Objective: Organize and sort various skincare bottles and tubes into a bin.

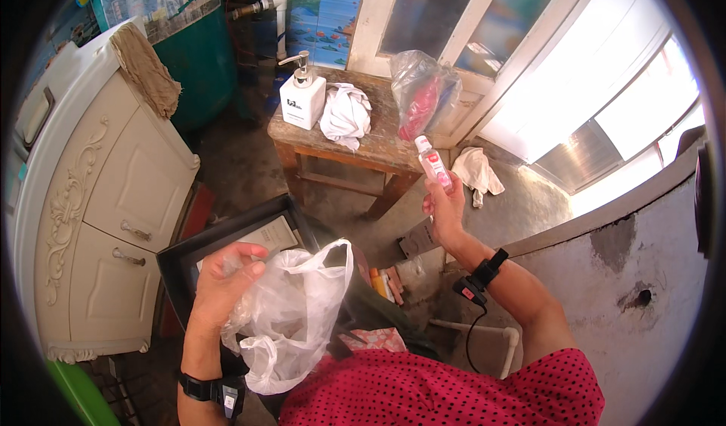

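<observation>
My right hand (446,207) grips a small clear bottle (435,168) with a white cap, held up beside the right end of a worn wooden stool (381,155). My left hand (229,275) pinches a white translucent plastic bag (300,307), which hangs in front of my body. On the stool stands a white square pump bottle (303,99). A crumpled white cloth (346,115) lies against it. To the right of the cloth is a clear plastic bag (422,94) with something pink inside. Below the left hand, a black open box (298,216) holds a pale carton (269,236).
A cream cabinet (113,216) with a brown cloth (147,68) over its edge is on the left. Behind it stands a teal barrel (198,68). A pale cloth (478,173) lies on the floor near the white-framed door (363,34). A rough plaster wall (612,290) bounds the right.
</observation>
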A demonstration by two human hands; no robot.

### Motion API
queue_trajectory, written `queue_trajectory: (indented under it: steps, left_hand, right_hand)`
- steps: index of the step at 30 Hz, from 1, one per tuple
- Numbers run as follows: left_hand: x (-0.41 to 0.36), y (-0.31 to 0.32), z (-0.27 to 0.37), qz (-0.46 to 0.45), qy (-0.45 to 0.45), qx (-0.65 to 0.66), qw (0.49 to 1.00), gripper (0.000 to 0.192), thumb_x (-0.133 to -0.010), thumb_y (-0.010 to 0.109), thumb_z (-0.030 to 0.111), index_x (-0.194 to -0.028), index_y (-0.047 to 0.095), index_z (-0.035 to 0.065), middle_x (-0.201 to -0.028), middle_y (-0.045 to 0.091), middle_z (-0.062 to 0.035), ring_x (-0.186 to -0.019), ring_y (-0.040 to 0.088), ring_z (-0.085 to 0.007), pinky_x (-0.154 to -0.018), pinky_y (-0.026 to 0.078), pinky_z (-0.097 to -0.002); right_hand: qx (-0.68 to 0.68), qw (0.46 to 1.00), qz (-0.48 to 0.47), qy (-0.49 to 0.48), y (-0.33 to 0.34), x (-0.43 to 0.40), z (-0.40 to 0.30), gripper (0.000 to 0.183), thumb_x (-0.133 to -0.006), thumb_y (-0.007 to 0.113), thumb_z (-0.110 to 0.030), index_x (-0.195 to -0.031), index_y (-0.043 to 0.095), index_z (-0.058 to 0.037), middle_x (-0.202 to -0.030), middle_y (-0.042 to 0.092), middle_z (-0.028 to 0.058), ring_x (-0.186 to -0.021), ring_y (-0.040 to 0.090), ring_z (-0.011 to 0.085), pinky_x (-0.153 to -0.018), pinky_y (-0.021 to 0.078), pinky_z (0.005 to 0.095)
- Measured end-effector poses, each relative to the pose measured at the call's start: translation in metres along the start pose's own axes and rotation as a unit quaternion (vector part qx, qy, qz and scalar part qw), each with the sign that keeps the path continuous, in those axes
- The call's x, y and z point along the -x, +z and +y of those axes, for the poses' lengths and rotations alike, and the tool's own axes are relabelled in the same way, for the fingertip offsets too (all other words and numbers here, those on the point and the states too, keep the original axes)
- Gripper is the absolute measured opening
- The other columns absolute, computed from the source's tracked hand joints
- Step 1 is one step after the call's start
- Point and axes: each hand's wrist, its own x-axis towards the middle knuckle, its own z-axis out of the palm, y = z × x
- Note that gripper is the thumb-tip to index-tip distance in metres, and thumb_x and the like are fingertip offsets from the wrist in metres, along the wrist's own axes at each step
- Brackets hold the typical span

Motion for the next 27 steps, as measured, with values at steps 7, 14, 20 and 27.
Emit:
queue_trajectory:
  steps: [7,14,20,27]
  left_hand:
    - [-0.001,0.000,-0.002,0.004,0.001,0.002,1.000,0.019,-0.083,0.072,0.010,-0.100,0.068,0.0034,-0.085,0.062,0.0030,-0.080,0.055,-0.0057,-0.074,0.045,-0.0211]
    - [-0.001,0.000,-0.001,0.001,-0.008,-0.002,1.000,0.020,-0.082,0.072,0.010,-0.101,0.068,0.0032,-0.086,0.062,0.0030,-0.080,0.055,-0.0055,-0.075,0.045,-0.0208]
    - [-0.002,0.002,-0.002,0.005,0.008,0.001,1.000,0.020,-0.082,0.072,0.010,-0.100,0.068,0.0029,-0.084,0.062,0.0039,-0.077,0.054,-0.0046,-0.073,0.045,-0.0204]
    - [0.010,0.003,0.020,0.015,0.029,-0.014,0.999,0.020,-0.083,0.071,0.010,-0.101,0.067,0.0019,-0.077,0.059,0.0063,-0.072,0.051,-0.0016,-0.066,0.041,-0.0179]
  right_hand:
    - [0.016,0.999,-0.004,0.045,0.000,-0.014,-0.003,0.043,-0.091,0.061,-0.026,-0.124,0.046,-0.0037,-0.085,0.059,0.0058,-0.057,0.054,0.0127,-0.050,0.0447,0.0276]
    - [-0.129,0.984,-0.064,0.103,-0.008,-0.014,0.000,0.033,-0.098,0.049,-0.030,-0.122,0.048,-0.0070,-0.097,0.068,0.0121,-0.063,0.061,0.0160,-0.057,0.0483,0.0269]
    - [-0.068,0.988,-0.095,0.098,-0.011,-0.009,-0.001,0.034,-0.096,0.054,-0.028,-0.120,0.047,-0.0051,-0.106,0.068,0.0147,-0.077,0.066,0.0187,-0.064,0.0483,0.0277]
    - [-0.177,0.972,-0.096,0.122,-0.005,0.008,0.001,0.027,-0.098,0.056,-0.029,-0.113,0.053,-0.0059,-0.107,0.069,0.0131,-0.085,0.068,0.0183,-0.068,0.0509,0.0258]
